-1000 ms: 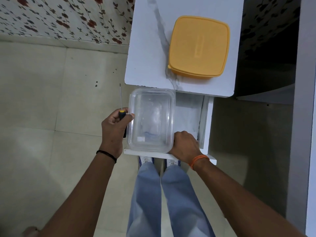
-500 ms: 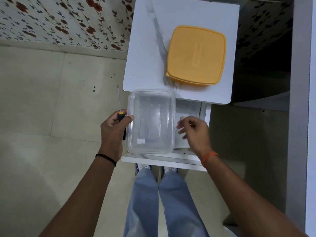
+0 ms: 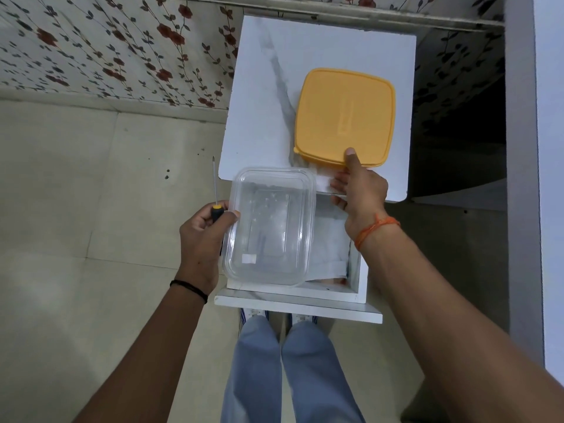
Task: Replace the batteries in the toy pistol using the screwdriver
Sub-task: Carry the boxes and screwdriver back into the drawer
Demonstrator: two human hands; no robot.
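We see the left hand (image 3: 203,239) clamped on the screwdriver (image 3: 215,196), shaft pointing away, thumb pinching the clear tub (image 3: 270,227) by its left rim. The tub sits over the open drawer (image 3: 351,288). Beyond the tub, on the table (image 3: 305,56), the right hand (image 3: 361,190) reaches the orange lid (image 3: 345,117), thumb on top of its near edge, fingers loosely spread below. Pistol and batteries not visible.
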